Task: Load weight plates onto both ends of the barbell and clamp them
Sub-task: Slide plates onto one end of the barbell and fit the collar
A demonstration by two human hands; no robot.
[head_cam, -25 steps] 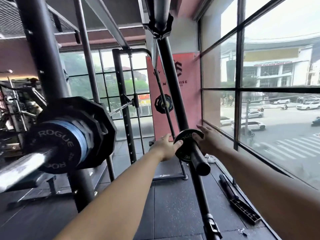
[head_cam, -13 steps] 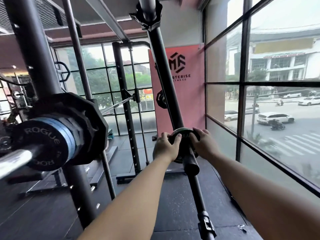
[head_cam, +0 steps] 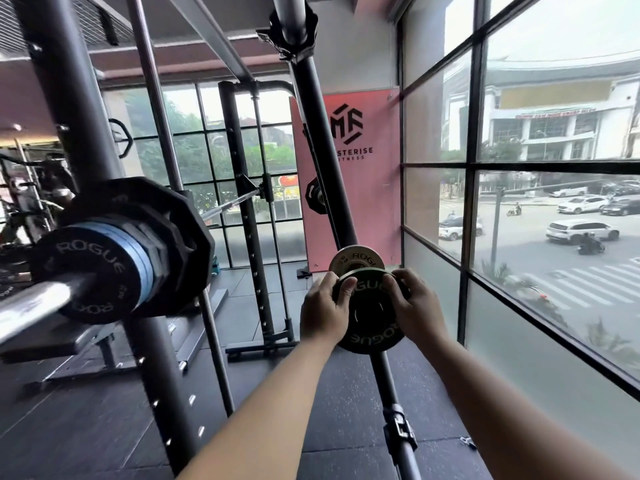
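Observation:
A small black ROGUE weight plate (head_cam: 372, 315) is held in front of me, clear of the storage peg on the slanted rack post (head_cam: 322, 140). My left hand (head_cam: 323, 311) grips its left edge and my right hand (head_cam: 415, 306) grips its right edge. Just behind it, a smaller pale ROGUE plate (head_cam: 356, 259) sits on the peg. At the left, the barbell sleeve (head_cam: 31, 306) points toward me, carrying a black ROGUE plate (head_cam: 86, 275), thin blue plates (head_cam: 138, 251) and a large black plate (head_cam: 180, 233).
A black rack upright (head_cam: 79, 109) stands close on the left. A bench (head_cam: 59, 341) sits under the bar. Large windows (head_cam: 519, 237) line the right side. A red banner (head_cam: 367, 168) hangs on the far wall. Dark rubber floor (head_cam: 339, 393) lies below.
Both hands closed round the small black plate and drew it off the peg toward me, uncovering the pale plate behind. My view moved closer.

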